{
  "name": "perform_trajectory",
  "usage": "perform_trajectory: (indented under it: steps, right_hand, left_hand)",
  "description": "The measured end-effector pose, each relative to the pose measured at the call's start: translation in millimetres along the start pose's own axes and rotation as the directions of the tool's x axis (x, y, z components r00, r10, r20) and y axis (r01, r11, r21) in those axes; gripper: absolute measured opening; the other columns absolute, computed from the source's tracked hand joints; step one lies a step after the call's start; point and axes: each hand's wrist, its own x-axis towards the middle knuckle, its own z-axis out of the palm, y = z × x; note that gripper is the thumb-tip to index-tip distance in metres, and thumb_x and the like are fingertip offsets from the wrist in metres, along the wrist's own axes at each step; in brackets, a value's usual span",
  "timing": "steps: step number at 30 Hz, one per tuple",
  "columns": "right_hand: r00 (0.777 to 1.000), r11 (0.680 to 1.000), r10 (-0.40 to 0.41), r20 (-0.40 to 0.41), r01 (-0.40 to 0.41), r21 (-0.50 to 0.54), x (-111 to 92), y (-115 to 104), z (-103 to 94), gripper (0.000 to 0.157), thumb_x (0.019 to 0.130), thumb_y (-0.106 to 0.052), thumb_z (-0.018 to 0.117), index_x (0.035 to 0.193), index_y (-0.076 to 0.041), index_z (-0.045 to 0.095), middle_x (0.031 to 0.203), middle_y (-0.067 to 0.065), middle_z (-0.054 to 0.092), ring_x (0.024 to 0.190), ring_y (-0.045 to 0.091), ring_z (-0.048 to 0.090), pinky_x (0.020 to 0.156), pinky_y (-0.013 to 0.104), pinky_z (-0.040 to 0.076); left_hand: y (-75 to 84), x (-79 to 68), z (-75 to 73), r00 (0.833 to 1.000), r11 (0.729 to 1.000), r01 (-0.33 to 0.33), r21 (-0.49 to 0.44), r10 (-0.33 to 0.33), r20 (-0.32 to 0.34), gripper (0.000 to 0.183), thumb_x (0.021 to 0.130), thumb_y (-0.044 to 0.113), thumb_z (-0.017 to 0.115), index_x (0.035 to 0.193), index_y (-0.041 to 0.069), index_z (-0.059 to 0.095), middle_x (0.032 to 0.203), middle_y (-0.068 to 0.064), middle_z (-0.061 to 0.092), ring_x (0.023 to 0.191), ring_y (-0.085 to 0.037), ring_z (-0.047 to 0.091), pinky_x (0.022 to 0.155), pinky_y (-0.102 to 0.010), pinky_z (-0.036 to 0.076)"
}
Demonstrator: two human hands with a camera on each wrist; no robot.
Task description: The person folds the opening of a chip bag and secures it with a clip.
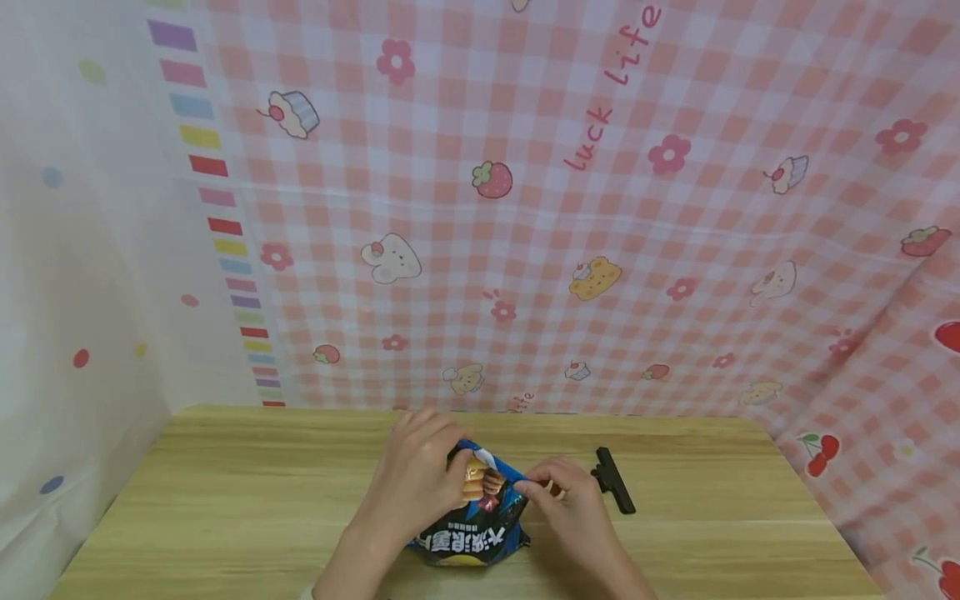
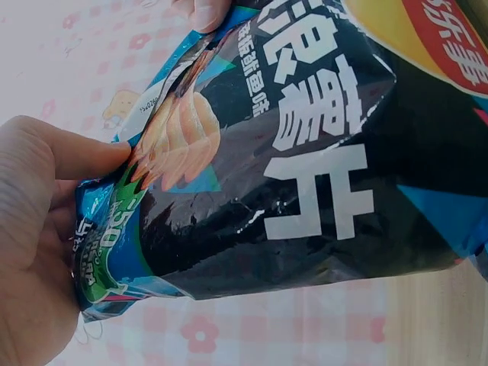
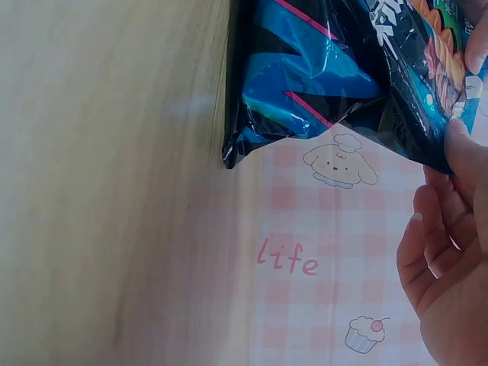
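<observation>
A black and blue bag of potato chips (image 1: 480,529) stands on the table with its top edge up, the wavy chips printed on its front. My left hand (image 1: 416,475) grips the top left corner, thumb on the front face and fingers behind; the left wrist view shows the bag (image 2: 320,183) up close. At the top right corner my right hand (image 1: 570,500) pinches the edge between thumb and fingers. In the right wrist view the other fingers (image 3: 427,244) curl below that pinch. The top edge looks folded over between the hands.
A black bag clip (image 1: 615,481) lies on the wooden table (image 1: 247,500) just right of my right hand. Behind the table hangs a pink checked cloth (image 1: 450,250), with a white dotted cloth (image 1: 97,250) along the left side.
</observation>
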Motion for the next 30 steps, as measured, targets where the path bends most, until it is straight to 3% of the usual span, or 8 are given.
perform_trajectory:
  steps: [15, 30]
  right_hand:
    - [0.988, 0.988, -0.151, -0.032, 0.150, -0.039, 0.1, 4.8, -2.3, 0.022, 0.084, 0.003, 0.082, 0.083, -0.018, 0.074, 0.086, -0.014, 0.071, 0.079, 0.006, 0.061, 0.063, 0.024, 0.052]
    - [0.999, 0.998, -0.043, -0.014, 0.043, -0.042, -0.3, 1.1, -0.1, 0.024, 0.088, 0.001, 0.080, 0.085, -0.023, 0.075, 0.086, -0.020, 0.067, 0.078, 0.004, 0.058, 0.063, 0.024, 0.052]
  left_hand:
    - [-5.1, 0.8, -0.8, 1.000, 1.000, -0.009, -0.001, 0.009, 0.011, 0.007, 0.087, 0.006, 0.081, 0.088, 0.009, 0.075, 0.088, 0.003, 0.073, 0.089, -0.016, 0.063, 0.080, -0.035, 0.049]
    - [-7.0, 0.3, -1.2, 0.999, 0.999, -0.035, 0.022, 0.035, 0.002, 0.011, 0.084, 0.004, 0.084, 0.088, 0.007, 0.075, 0.085, 0.003, 0.071, 0.084, -0.016, 0.063, 0.076, -0.034, 0.050]
